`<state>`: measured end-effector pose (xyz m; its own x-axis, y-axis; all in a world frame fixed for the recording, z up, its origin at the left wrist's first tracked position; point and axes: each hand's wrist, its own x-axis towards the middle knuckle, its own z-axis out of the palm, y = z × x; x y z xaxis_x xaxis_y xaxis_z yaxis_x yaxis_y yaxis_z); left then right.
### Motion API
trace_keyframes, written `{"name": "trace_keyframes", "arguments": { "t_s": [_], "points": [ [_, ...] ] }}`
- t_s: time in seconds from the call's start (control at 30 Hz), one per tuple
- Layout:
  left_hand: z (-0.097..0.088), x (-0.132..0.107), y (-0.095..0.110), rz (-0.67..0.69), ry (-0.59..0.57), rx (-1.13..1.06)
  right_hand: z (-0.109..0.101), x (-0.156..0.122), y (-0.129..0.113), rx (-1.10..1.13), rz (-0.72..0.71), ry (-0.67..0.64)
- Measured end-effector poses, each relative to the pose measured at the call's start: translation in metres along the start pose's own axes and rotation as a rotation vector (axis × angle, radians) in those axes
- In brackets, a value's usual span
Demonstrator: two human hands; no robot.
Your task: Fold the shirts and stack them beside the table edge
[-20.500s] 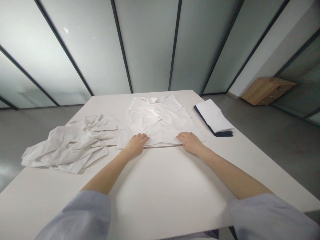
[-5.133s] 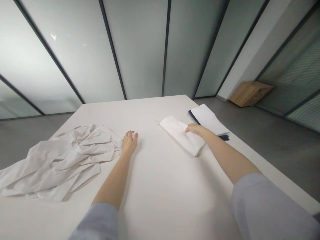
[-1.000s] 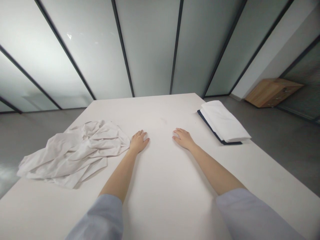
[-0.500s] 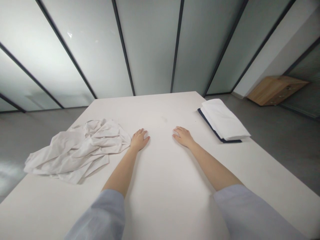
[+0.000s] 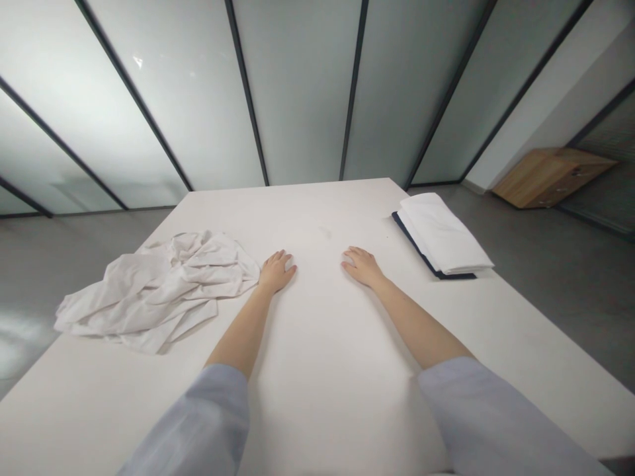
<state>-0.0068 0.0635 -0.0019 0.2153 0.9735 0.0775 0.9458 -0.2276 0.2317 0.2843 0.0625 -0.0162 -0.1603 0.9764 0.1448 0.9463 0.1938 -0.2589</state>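
Observation:
My left hand [image 5: 276, 272] lies palm down on the white table [image 5: 317, 344], fingers stretched out and thumb apart. Just left of it, close to its outer edge, is a crumpled white cloth [image 5: 163, 287], loosely heaped; whether the hand touches it I cannot tell. My right hand [image 5: 363, 266] also rests flat on the tabletop, fingers extended, holding nothing. Farther right sits a neatly folded white cloth [image 5: 444, 235] on top of a dark navy folded piece [image 5: 449, 276], of which only an edge shows.
Beyond the table's far edge stands a frosted glass partition [image 5: 302, 92] with dark frames. A wooden cabinet [image 5: 550, 177] is on the grey floor [image 5: 526, 244] at the right. The crumpled cloth reaches the table's left edge.
The whole view has shifted slightly as the head moved. Both hands and the cloths keep their places on the table.

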Motion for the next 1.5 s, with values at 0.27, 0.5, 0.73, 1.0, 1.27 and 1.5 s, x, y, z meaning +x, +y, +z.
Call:
{"name": "trace_keyframes", "arguments": {
  "t_s": [0.27, 0.5, 0.73, 1.0, 1.27, 1.5],
  "points": [
    [0.0, 0.0, 0.0, 0.005, 0.009, 0.019, 0.002, 0.002, 0.001, -0.003, -0.004, -0.005],
    [0.002, 0.001, -0.001, 0.011, 0.017, 0.02, 0.001, 0.001, 0.0, -0.009, 0.0, -0.006],
    [0.002, 0.0, 0.001, 0.024, 0.019, 0.05, -0.001, 0.001, -0.002, -0.012, 0.007, 0.015],
    [-0.012, -0.007, 0.003, 0.099, -0.046, 0.167, -0.003, 0.0, -0.003, -0.017, -0.006, 0.012],
    [-0.087, -0.046, -0.071, -0.269, 0.1, 0.348, 0.005, 0.003, 0.003, -0.015, -0.018, 0.044],
    [-0.091, -0.074, -0.135, -0.419, -0.037, 0.326, 0.007, 0.002, 0.002, -0.004, -0.019, 0.083]
  ]
}}
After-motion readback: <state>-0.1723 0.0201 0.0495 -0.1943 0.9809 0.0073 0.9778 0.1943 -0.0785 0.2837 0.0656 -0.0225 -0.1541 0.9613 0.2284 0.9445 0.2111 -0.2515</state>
